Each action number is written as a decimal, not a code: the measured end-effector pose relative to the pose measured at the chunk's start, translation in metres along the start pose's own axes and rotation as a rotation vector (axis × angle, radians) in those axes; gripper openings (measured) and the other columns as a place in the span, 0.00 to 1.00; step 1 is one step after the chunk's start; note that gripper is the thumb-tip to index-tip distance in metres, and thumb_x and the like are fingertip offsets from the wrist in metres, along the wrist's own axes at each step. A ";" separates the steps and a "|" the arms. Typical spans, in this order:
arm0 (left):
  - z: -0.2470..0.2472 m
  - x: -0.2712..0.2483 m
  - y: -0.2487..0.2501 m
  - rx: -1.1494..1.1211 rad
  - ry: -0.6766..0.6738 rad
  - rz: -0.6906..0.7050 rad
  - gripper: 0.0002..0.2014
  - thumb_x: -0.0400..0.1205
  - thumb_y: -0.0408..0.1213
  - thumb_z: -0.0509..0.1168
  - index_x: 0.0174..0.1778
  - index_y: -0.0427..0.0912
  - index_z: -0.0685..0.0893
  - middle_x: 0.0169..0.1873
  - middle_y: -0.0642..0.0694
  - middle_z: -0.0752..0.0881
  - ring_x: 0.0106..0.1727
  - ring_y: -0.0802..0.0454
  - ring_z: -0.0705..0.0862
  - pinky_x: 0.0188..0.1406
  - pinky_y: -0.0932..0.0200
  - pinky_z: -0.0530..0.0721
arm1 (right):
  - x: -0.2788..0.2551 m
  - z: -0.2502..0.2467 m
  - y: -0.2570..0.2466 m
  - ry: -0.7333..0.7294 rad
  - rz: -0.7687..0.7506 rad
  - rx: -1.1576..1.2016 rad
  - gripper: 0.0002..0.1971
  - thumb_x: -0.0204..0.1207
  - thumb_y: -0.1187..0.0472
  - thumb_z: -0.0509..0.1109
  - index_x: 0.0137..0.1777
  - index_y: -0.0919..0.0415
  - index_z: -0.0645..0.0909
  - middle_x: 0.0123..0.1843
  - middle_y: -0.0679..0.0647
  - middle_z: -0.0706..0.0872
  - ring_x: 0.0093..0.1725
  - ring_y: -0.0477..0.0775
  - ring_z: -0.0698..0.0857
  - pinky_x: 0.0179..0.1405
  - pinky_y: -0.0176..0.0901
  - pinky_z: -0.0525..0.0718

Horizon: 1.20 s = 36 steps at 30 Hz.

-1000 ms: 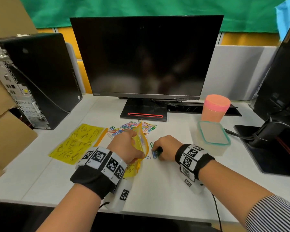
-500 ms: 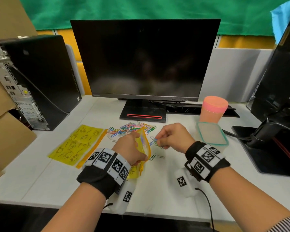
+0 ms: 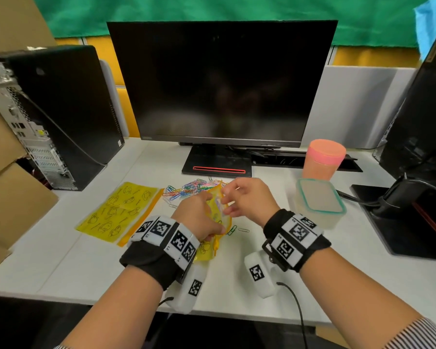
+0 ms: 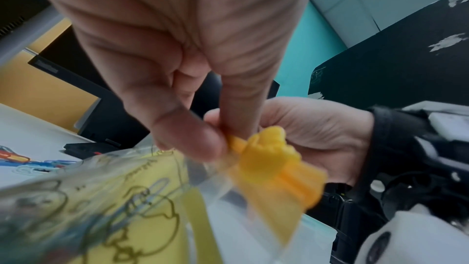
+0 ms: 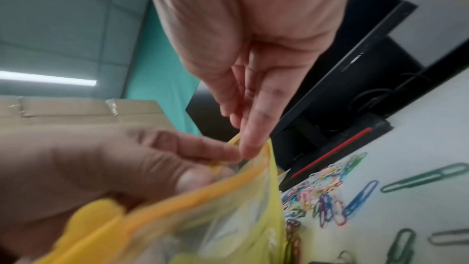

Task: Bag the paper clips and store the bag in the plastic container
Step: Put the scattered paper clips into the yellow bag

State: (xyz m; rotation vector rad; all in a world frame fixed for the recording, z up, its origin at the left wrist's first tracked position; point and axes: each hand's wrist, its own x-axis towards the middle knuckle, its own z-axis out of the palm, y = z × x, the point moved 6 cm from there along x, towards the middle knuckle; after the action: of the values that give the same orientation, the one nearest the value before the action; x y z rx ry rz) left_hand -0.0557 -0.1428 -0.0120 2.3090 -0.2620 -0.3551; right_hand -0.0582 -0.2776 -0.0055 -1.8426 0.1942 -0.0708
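From the head view, your left hand (image 3: 199, 217) holds the yellow zip bag (image 3: 217, 210) upright above the worktop (image 3: 73, 260), likely so its mouth faces your right hand (image 3: 247, 200), which sits just right of the bag with fingers bent at its top edge. The loose paper clips (image 3: 194, 187) lie in a heap just beyond both hands; a few more lie nearer, under the bag. The plastic container (image 3: 320, 202), lid on, stands to the right, near your right hand.

From the left wrist, your left thumb and fingers pinch the bag's orange zip strip beside the slider (image 4: 266, 160), keeping that corner fixed.

From the right wrist, your right fingertips (image 5: 251, 144) press together at the bag's rim; whether a clip is between them cannot be told. The bag mouth gapes just below them.
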 end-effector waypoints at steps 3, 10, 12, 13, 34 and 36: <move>-0.003 -0.001 -0.001 0.022 0.005 -0.008 0.42 0.68 0.33 0.79 0.77 0.47 0.68 0.44 0.49 0.80 0.21 0.52 0.80 0.22 0.60 0.79 | 0.016 -0.019 0.015 0.060 -0.030 -0.296 0.08 0.77 0.66 0.65 0.50 0.55 0.84 0.46 0.57 0.87 0.38 0.56 0.86 0.42 0.48 0.88; -0.016 -0.002 -0.010 -0.012 0.015 -0.036 0.42 0.67 0.29 0.79 0.77 0.45 0.68 0.43 0.48 0.79 0.23 0.48 0.82 0.26 0.56 0.82 | 0.025 0.016 0.059 -0.397 0.027 -1.129 0.46 0.63 0.40 0.77 0.79 0.54 0.63 0.75 0.59 0.72 0.73 0.63 0.73 0.72 0.54 0.74; -0.016 -0.002 -0.012 -0.021 0.016 -0.041 0.43 0.67 0.28 0.79 0.77 0.45 0.68 0.43 0.48 0.79 0.24 0.48 0.82 0.28 0.54 0.86 | 0.026 0.029 0.057 -0.403 -0.009 -1.146 0.39 0.64 0.41 0.77 0.75 0.50 0.69 0.69 0.57 0.78 0.67 0.63 0.78 0.65 0.52 0.79; -0.016 -0.002 -0.013 -0.019 0.017 -0.041 0.43 0.67 0.28 0.79 0.77 0.45 0.68 0.43 0.48 0.79 0.24 0.48 0.82 0.30 0.53 0.87 | 0.025 0.036 0.054 -0.406 -0.038 -1.152 0.34 0.65 0.44 0.77 0.72 0.50 0.73 0.65 0.56 0.81 0.65 0.62 0.80 0.61 0.48 0.80; -0.015 -0.003 -0.008 0.059 0.029 -0.035 0.44 0.65 0.34 0.81 0.77 0.44 0.68 0.57 0.43 0.82 0.41 0.40 0.87 0.45 0.48 0.89 | 0.018 0.032 0.054 -0.365 -0.128 -1.191 0.13 0.77 0.64 0.65 0.60 0.66 0.80 0.60 0.64 0.82 0.59 0.64 0.82 0.55 0.48 0.81; -0.014 -0.003 -0.008 0.054 0.032 -0.036 0.43 0.65 0.33 0.81 0.76 0.44 0.69 0.54 0.43 0.82 0.34 0.44 0.85 0.39 0.51 0.89 | 0.017 0.031 0.052 -0.348 -0.153 -1.168 0.12 0.77 0.65 0.65 0.59 0.65 0.80 0.60 0.63 0.84 0.59 0.64 0.83 0.53 0.47 0.80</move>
State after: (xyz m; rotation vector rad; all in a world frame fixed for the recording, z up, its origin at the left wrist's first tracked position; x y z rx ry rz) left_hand -0.0533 -0.1274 -0.0078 2.3730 -0.2171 -0.3323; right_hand -0.0422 -0.2650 -0.0650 -2.9838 -0.2104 0.3246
